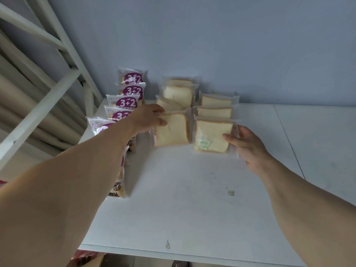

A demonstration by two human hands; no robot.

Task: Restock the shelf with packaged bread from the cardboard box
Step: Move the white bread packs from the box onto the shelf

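Note:
On the white shelf (183, 199), clear packs of sliced bread stand upright in two rows near the back wall. My left hand (148, 118) grips the top left corner of the front pack (173, 130) of the left row. My right hand (244, 143) holds the right edge of the front pack (212, 135) of the right row. Both packs stand on the shelf. More clear packs (179, 93) stand behind them. The cardboard box is out of view.
A row of purple "3+2" bread packs (127, 101) lines the shelf's left side, partly hidden by my left forearm. A white shelf frame (63, 47) rises at the left. Bare shelf surface lies in front and to the right (308, 135).

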